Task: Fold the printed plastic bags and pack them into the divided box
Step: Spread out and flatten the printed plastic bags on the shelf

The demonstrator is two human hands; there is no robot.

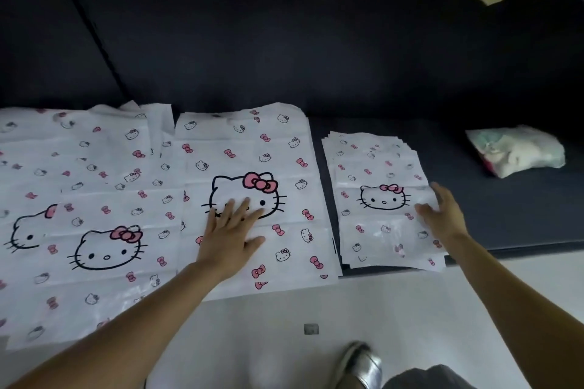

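Two hands: both lie flat on printed bags on the dark sofa seat [505,218]; no divided box shows anywhere in view.
Left hand [229,230]: fingers straight and spread, palm pressing the big cat face of the middle bag [249,186]; it grips nothing.
Right hand [442,215]: fingers straight and relaxed, laid on the right edge of the small bag stack [379,199]; it pinches nothing that I can see.
Middle bag: unfolded and flat, long axis running away from the person, near end hanging over the seat's front edge.
Small bag stack: just right of the middle bag with a narrow dark gap between them, long axis also running away from the person, its sheets slightly fanned at the far corner.
Key relation: the stack's free right edge lies directly under the right fingers, so that hand is nearer for any fold or lift there, and the fold would likely go leftward across the short axis.
Left pile [94,199]: more large bags overlap left of the middle one, beyond easy reach of the right hand.
Nearby: a clear pouch [518,151] sits well apart to the right on the seat; a shoe [360,366] shows on the pale floor [316,309] below.
In the way: nothing blocks either hand; slippery layered sheets may slide when lifted.
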